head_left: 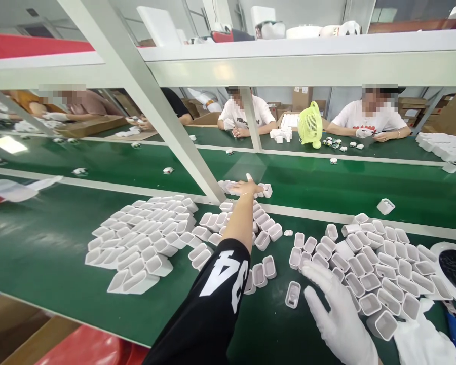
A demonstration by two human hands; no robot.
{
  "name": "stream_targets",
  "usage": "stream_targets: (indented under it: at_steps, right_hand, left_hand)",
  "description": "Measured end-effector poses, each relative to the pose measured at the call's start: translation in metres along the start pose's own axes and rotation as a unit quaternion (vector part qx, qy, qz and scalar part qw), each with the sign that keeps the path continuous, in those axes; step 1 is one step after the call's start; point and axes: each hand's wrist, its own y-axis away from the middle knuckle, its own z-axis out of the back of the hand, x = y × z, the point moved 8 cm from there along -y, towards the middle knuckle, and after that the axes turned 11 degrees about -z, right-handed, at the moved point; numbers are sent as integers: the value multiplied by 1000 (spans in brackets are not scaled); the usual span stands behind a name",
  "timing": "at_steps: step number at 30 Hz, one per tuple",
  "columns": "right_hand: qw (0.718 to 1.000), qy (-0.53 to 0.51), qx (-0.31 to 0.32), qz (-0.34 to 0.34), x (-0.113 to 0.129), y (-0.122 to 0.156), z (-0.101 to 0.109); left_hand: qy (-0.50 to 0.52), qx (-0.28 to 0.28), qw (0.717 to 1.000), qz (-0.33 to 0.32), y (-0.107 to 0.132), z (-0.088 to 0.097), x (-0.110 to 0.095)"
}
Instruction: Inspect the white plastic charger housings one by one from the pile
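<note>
My left hand (245,188), bare below a black sleeve with white print, reaches far across the green table. It lies flat with fingers stretched out on a small cluster of white plastic cases (265,190) beside the white divider strip. My right hand (336,310) wears a white glove and rests low near the front, fingers spread and holding nothing. It sits between a single open case (293,294) and a large spread of cases (380,263) on the right. Another heap of cases (140,243) lies to the left.
A slanted white frame post (163,116) crosses the table toward my left hand. Across the belt several people sit working, with a yellow-green fan (310,125) between them. A white-rimmed round dish (454,271) and a blue-handled tool (455,332) lie at the right edge.
</note>
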Motion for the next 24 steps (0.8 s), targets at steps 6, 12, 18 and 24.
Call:
stream_targets:
  at_steps: [6,12,18,24]
  right_hand:
    - [999,-22,23,-29,-6,1,-6]
    - [999,-34,28,-32,-5,0,-5]
    - [998,-50,35,-30,0,1,-7]
    - [997,-73,24,-8,-1,-2,-12]
  left_hand:
    - [11,16,1000,-13,-1,-8,-14]
    - [-8,-15,997,-79,26,-2,-35]
    - [-46,-23,965,-258,90,-12,-93]
    - [-85,20,911,-403,162,-52,-147]
